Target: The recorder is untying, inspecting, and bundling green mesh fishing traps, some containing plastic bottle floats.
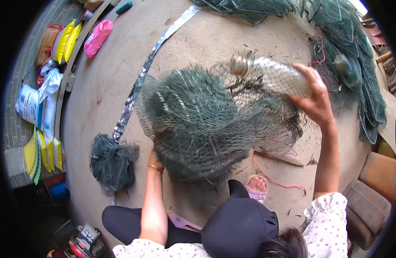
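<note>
A bunched green mesh net [198, 109] fills the middle of the head view, blurred in places by motion. My right hand [315, 93] grips the base end of a clear plastic bottle [278, 72], with mesh lying over the bottle. Its neck points left. At the net's left side is my left hand [156, 158], its fingers hidden behind the mesh, so I cannot tell how it holds. A red cord [265, 175] trails from under the net onto the concrete floor, near my sandalled foot [257, 185].
A tied dark net bundle [114, 164] lies left, beside a long shiny strip [136, 87]. More green netting [346, 67] runs along the back and right. A pink bag [98, 38] and yellow packets [67, 42] are at left. Brown boxes [367, 206] stand lower right.
</note>
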`<control>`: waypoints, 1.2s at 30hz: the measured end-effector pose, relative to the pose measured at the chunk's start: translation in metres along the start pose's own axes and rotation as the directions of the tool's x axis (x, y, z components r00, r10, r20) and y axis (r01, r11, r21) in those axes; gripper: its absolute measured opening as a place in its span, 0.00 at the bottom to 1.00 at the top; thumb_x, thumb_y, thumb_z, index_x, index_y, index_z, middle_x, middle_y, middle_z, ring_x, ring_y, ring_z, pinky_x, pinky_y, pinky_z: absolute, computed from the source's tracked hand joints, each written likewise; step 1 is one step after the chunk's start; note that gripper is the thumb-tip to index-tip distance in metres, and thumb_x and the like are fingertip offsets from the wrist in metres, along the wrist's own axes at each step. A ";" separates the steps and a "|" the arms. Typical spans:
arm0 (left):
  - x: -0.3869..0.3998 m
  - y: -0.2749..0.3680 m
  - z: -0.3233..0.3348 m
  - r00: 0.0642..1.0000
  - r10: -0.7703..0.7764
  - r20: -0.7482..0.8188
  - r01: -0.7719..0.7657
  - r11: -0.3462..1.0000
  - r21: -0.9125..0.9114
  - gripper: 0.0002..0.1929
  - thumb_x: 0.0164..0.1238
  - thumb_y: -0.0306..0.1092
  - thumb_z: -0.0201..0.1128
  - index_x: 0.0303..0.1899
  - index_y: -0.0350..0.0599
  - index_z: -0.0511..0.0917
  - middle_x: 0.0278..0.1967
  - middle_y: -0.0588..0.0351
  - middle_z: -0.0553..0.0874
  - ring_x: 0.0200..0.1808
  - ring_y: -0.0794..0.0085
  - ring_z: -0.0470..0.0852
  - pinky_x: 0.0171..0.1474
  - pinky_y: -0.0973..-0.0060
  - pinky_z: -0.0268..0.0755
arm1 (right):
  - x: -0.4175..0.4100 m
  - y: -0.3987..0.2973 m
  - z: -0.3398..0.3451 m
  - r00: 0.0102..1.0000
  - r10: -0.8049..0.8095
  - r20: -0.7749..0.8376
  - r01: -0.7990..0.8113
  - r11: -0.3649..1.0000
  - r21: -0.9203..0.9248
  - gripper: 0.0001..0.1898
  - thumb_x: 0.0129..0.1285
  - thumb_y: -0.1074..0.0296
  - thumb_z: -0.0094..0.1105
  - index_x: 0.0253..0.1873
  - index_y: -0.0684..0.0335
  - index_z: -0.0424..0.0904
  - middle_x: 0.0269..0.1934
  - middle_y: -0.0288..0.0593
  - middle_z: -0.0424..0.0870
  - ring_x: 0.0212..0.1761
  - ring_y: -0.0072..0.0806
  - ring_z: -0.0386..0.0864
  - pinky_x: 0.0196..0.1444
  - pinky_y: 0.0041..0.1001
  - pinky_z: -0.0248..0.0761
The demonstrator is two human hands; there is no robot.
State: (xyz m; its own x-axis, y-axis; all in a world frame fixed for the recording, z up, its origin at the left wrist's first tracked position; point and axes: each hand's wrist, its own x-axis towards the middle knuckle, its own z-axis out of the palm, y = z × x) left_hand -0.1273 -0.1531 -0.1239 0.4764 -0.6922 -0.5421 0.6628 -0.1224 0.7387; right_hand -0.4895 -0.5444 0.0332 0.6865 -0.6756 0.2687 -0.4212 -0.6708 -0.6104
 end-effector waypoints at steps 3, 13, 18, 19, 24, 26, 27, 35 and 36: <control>-0.007 -0.006 -0.015 0.992 -0.101 -0.072 0.092 0.988 -0.120 0.20 0.68 0.39 0.62 0.57 0.40 0.77 0.51 0.54 0.84 0.50 0.68 0.82 0.57 0.68 0.75 | -0.013 0.013 0.007 0.991 0.070 0.110 -0.073 0.997 0.018 0.35 0.43 0.70 0.70 0.61 0.63 0.71 0.53 0.51 0.76 0.56 0.42 0.75 0.61 0.34 0.67; -0.039 0.114 0.035 0.978 0.192 -0.077 0.093 -0.075 0.993 0.20 0.57 0.33 0.65 0.51 0.34 0.77 0.41 0.45 0.85 0.41 0.62 0.84 0.46 0.68 0.76 | -0.023 0.044 -0.006 0.984 0.021 0.174 -0.019 1.000 -0.015 0.34 0.40 0.76 0.66 0.60 0.64 0.72 0.53 0.49 0.76 0.58 0.43 0.73 0.63 0.33 0.65; -0.044 0.175 0.181 0.806 0.445 0.391 -0.397 -0.085 0.914 0.18 0.58 0.27 0.63 0.51 0.34 0.77 0.46 0.44 0.83 0.48 0.58 0.82 0.56 0.69 0.72 | -0.021 0.036 -0.031 0.985 -0.034 0.171 0.042 0.998 -0.042 0.35 0.39 0.75 0.68 0.60 0.63 0.72 0.54 0.49 0.77 0.58 0.43 0.74 0.63 0.32 0.65; -0.045 0.176 0.223 0.763 0.429 0.484 -0.502 -0.079 0.861 0.18 0.59 0.26 0.63 0.52 0.34 0.76 0.46 0.44 0.83 0.47 0.57 0.83 0.55 0.69 0.72 | -0.020 0.033 -0.037 0.977 0.015 0.211 -0.026 0.998 0.049 0.35 0.40 0.74 0.70 0.60 0.64 0.73 0.54 0.48 0.78 0.56 0.40 0.75 0.62 0.31 0.66; -0.009 0.136 0.358 0.384 0.131 0.914 -0.892 -0.201 0.404 0.25 0.59 0.36 0.69 0.57 0.36 0.74 0.54 0.43 0.79 0.57 0.58 0.78 0.60 0.67 0.68 | -0.009 0.030 -0.064 0.930 0.053 0.363 -0.206 0.894 0.398 0.34 0.45 0.65 0.78 0.59 0.66 0.76 0.50 0.39 0.80 0.52 0.24 0.76 0.58 0.25 0.68; 0.013 0.112 0.385 0.310 0.102 0.945 -0.914 -0.242 0.326 0.27 0.59 0.38 0.70 0.58 0.36 0.74 0.55 0.42 0.79 0.57 0.56 0.78 0.59 0.66 0.68 | 0.002 0.024 -0.063 0.928 0.037 0.372 -0.236 0.831 0.504 0.33 0.46 0.66 0.78 0.59 0.67 0.76 0.50 0.42 0.81 0.52 0.26 0.77 0.57 0.26 0.70; 0.026 0.098 0.398 0.370 0.023 0.929 -0.925 -0.078 0.371 0.28 0.59 0.39 0.71 0.57 0.35 0.74 0.51 0.42 0.79 0.54 0.58 0.79 0.57 0.66 0.70 | 0.006 0.021 -0.068 0.934 0.036 0.357 -0.238 0.808 0.540 0.33 0.46 0.66 0.78 0.59 0.67 0.76 0.50 0.43 0.81 0.52 0.27 0.77 0.57 0.26 0.70; 0.061 0.089 0.394 0.735 -0.235 0.636 -0.518 0.410 0.751 0.14 0.62 0.25 0.64 0.49 0.36 0.80 0.28 0.64 0.80 0.29 0.86 0.75 0.32 0.84 0.71 | -0.019 0.068 -0.004 0.879 0.110 0.464 -0.468 0.383 0.796 0.49 0.43 0.61 0.77 0.72 0.63 0.60 0.66 0.51 0.70 0.70 0.42 0.64 0.71 0.37 0.58; 0.065 0.089 0.390 0.743 -0.242 0.624 -0.509 0.400 0.762 0.14 0.62 0.25 0.64 0.49 0.36 0.80 0.28 0.64 0.80 0.29 0.86 0.75 0.32 0.84 0.71 | -0.024 0.073 0.011 0.855 0.141 0.500 -0.501 0.477 0.722 0.50 0.42 0.61 0.77 0.72 0.61 0.59 0.66 0.48 0.69 0.69 0.40 0.65 0.70 0.36 0.58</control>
State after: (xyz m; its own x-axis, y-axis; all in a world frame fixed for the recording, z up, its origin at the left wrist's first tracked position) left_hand -0.2629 -0.4860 0.0625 -0.1666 -0.9284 -0.3322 -0.4172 -0.2389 0.8768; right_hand -0.5306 -0.5740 -0.0258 0.8237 -0.5188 -0.2288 -0.1167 0.2398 -0.9638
